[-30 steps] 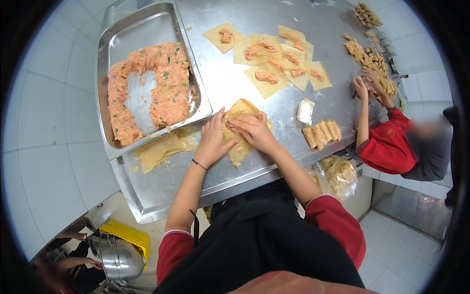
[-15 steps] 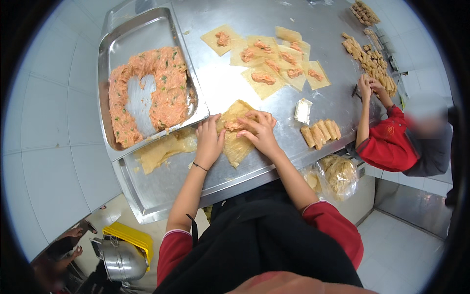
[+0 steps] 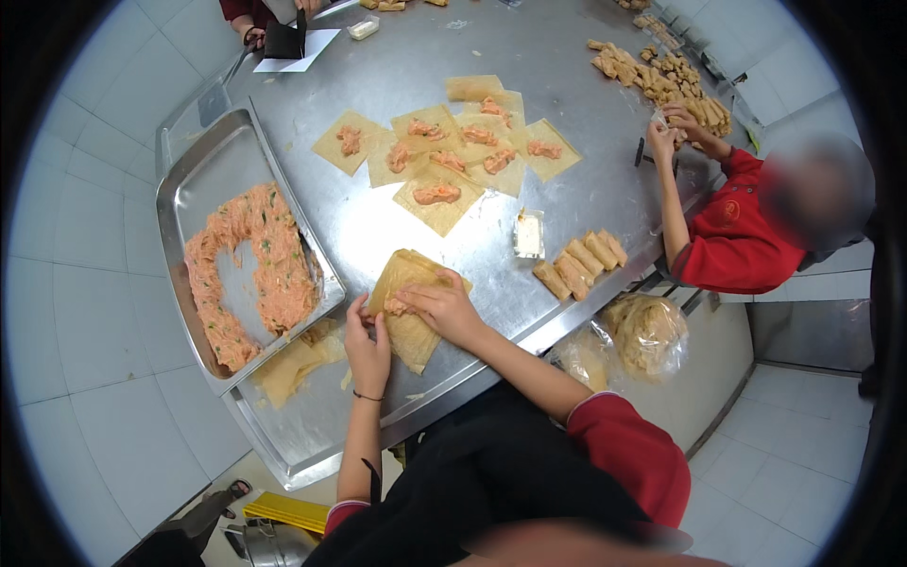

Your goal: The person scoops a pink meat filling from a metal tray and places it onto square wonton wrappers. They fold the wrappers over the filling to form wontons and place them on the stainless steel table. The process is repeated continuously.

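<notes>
A thin yellowish wrapper sheet [image 3: 412, 345] lies on the metal table in front of me, with a lump of pink-orange minced filling [image 3: 397, 305] on it. My left hand [image 3: 368, 352] has its thumb and fingers at the sheet's left edge. Reaching across from the right, my right hand [image 3: 446, 310] curls its fingers over the filling, partly hiding it. Just beyond, several more wrappers [image 3: 439, 221] lie overlapped, each bearing filling except one at the far end. More plain wrappers [image 3: 293, 370] show beside my left hand, partly under a deep metal tray [image 3: 326, 300] of filling.
Finished rolls [image 3: 578, 267] sit in a row at the right, near a small white tub [image 3: 529, 236]. A bag [image 3: 647, 337] hangs by the table's front edge. A co-worker in red [image 3: 732, 227] handles rolls [image 3: 671, 83] at right. Another person's hand [image 3: 255, 38] shows far left.
The view has shifted, bringing the far table edge and another person's hands into sight. My right hand's fingers have closed further over the filling; my left hand stays at the sheet's left side.
</notes>
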The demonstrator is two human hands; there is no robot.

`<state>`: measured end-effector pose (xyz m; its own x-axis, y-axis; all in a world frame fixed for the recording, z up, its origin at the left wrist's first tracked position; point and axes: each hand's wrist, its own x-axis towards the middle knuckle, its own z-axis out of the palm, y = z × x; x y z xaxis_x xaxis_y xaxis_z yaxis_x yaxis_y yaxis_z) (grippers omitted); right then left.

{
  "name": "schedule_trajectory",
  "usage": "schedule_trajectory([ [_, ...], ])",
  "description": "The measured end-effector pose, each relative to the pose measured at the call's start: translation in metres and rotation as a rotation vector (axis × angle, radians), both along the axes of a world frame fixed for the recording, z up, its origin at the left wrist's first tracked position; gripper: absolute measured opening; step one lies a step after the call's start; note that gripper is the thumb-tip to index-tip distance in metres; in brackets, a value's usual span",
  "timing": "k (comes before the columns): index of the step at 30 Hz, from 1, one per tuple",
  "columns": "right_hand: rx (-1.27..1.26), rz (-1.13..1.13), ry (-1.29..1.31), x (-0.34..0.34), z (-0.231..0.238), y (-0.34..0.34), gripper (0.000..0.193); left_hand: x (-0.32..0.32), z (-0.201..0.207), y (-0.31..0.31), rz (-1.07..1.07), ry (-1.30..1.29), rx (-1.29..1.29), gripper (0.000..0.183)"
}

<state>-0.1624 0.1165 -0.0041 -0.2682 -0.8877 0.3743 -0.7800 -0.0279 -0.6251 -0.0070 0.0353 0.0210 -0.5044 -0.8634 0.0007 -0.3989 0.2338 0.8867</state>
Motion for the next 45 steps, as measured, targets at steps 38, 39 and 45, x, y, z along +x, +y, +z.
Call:
schedule_trajectory([
  [38,-0.709,-0.069,-0.41,-0.035,0.129,-0.027,0.018,-0.08,0.035,0.134,-0.367,0.779,1.447,0.105],
  [39,-0.708,-0.045,-0.427,-0.031,0.128,-0.027,0.018,-0.08,0.035,0.13,-0.32,0.901,1.508,0.105],
  [45,-0.692,0.045,-0.995,-0.013,0.117,-0.029,0.016,-0.077,0.033,0.123,-0.312,1.052,1.617,0.1],
])
